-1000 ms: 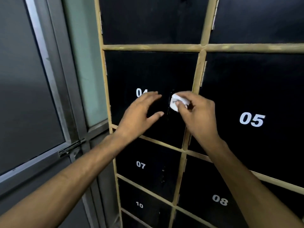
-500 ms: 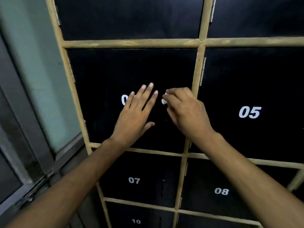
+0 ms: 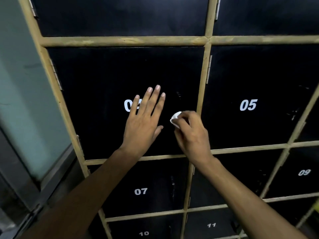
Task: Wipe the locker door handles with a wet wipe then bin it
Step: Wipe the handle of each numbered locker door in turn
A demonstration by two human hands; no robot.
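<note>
While the left hand (image 3: 143,125) lies flat on locker door 04 (image 3: 103,80), its fingers (image 3: 153,100) straight and slightly spread, the right hand (image 3: 191,133) pinches the balled wet wipe (image 3: 175,119) against the door. The faint vertical handle (image 3: 178,95) sits just above the wipe, nearer the right hand.
</note>
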